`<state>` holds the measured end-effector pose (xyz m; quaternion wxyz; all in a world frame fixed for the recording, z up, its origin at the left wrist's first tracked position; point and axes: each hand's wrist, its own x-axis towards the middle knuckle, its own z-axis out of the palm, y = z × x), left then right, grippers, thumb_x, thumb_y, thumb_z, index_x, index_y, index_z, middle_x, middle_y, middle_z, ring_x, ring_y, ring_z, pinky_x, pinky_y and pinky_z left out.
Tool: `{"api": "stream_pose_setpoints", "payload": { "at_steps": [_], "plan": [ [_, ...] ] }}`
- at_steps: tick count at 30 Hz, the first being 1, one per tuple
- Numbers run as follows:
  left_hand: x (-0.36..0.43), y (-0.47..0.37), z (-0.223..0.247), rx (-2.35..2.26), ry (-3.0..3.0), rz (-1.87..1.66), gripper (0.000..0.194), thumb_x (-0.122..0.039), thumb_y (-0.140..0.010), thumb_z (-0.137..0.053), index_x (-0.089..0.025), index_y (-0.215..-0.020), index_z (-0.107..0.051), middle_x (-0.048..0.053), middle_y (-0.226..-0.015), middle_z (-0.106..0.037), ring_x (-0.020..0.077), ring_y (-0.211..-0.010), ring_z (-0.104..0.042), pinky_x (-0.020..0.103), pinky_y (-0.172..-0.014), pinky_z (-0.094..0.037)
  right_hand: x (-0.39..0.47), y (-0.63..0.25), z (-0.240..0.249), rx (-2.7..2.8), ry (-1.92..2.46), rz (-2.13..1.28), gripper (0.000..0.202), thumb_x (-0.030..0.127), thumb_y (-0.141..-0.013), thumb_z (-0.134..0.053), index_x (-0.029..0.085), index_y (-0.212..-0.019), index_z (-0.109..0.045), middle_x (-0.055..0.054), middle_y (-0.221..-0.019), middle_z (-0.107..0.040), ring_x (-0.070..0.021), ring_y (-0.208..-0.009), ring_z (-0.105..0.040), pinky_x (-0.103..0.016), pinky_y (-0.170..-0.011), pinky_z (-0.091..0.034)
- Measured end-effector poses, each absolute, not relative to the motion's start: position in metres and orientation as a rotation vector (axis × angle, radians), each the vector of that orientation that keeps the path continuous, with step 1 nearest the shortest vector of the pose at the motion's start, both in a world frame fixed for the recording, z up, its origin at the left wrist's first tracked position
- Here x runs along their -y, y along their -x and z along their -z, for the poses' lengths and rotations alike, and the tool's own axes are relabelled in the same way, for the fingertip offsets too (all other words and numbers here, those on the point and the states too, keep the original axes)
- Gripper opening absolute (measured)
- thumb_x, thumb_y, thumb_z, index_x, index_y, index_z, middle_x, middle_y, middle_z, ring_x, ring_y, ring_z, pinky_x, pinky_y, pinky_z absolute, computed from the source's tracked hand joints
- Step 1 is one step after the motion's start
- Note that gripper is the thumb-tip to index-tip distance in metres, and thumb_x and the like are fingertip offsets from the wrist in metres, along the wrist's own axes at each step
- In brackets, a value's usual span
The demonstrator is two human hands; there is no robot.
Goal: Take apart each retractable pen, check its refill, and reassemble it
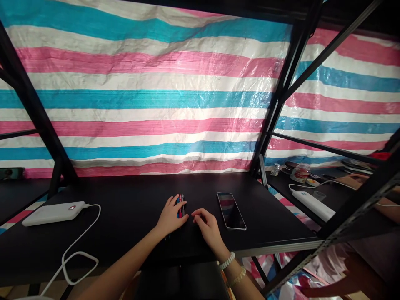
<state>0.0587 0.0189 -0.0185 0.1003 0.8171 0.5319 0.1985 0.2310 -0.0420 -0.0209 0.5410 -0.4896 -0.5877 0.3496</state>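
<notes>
My left hand (172,214) lies over a small bunch of pens (180,210) on the black tabletop (125,246). Its fingers and thumb close about the pens' far side. Pink, blue and grey barrels show between the fingers; the lower ends are mostly covered by the palm. Just to the right, my right hand (208,227) hovers at or touches the table with its fingers loosely curled and a little apart. Nothing shows in it. Two beaded bracelets (227,261) circle that wrist. A smartphone (231,211), screen dark, lies face up right of this hand.
On the left lies a white power bank (54,213) with a white cable (79,235) looping over the table's front edge. Black metal posts (275,108) frame the desk, backed by a striped plastic sheet (162,100). At right, another person's desk holds jars (301,172) and a white power bank (314,204).
</notes>
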Motion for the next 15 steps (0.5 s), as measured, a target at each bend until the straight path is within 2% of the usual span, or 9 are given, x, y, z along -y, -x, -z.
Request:
{"api": "stream_pose_setpoints", "payload": {
  "at_steps": [5, 9, 11, 13, 15],
  "plan": [
    [0.000, -0.087, 0.024, -1.645, -2.381, -0.665, 0.054, -0.045, -0.084, -0.060, -0.024, -0.133, -0.060, 0.011, -0.155, -0.037, 0.0381, -0.144, -0.028, 0.052, -0.115, -0.027, 0.038, -0.234, 0.025, 1.294, 1.173, -0.883, 0.016, 0.025, -0.082, -0.055, 0.018, -0.088, -0.068, -0.002, -0.073, -0.065, -0.0165, -0.065, -0.059, -0.028, -0.062, -0.047],
    [0.005, -0.091, 0.021, -1.681, -2.345, -0.741, 0.053, -0.045, -0.087, -0.056, -0.021, -0.134, -0.058, 0.014, -0.154, -0.039, 0.0390, -0.142, -0.031, 0.056, -0.113, -0.028, 0.023, -0.240, 0.027, 1.256, 1.240, -0.975, 0.013, 0.025, -0.089, -0.060, 0.014, -0.091, -0.067, -0.002, -0.077, -0.066, -0.0150, -0.067, -0.061, -0.029, -0.065, -0.052],
    [0.011, -0.090, 0.014, -1.689, -2.341, -0.806, 0.052, -0.039, -0.087, -0.056, -0.022, -0.136, -0.055, 0.012, -0.155, -0.037, 0.0374, -0.144, -0.028, 0.058, -0.114, -0.026, 0.004, -0.244, 0.023, 1.222, 1.299, -1.002, 0.021, 0.032, -0.095, -0.061, 0.014, -0.105, -0.064, -0.004, -0.098, -0.067, -0.0158, -0.079, -0.065, -0.032, -0.070, -0.056],
    [0.023, -0.093, 0.002, -1.637, -2.385, -0.923, 0.048, -0.031, -0.090, -0.051, -0.024, -0.137, -0.052, 0.008, -0.158, -0.033, 0.0314, -0.148, -0.021, 0.054, -0.118, -0.018, -0.024, -0.251, 0.015, 1.165, 1.356, -0.974, 0.029, 0.032, -0.096, -0.060, 0.015, -0.119, -0.060, -0.008, -0.116, -0.064, -0.0202, -0.094, -0.066, -0.039, -0.079, -0.057],
    [0.042, -0.102, -0.013, -1.280, -2.515, -1.242, 0.041, -0.026, -0.091, -0.048, -0.021, -0.131, -0.056, 0.010, -0.153, -0.040, 0.0285, -0.147, -0.024, 0.050, -0.119, -0.020, -0.056, -0.258, 0.002, 1.106, 1.405, -0.897, 0.032, 0.032, -0.096, -0.060, 0.016, -0.123, -0.058, -0.009, -0.122, -0.062, -0.0223, -0.101, -0.064, -0.042, -0.084, -0.056]
  ]
}}
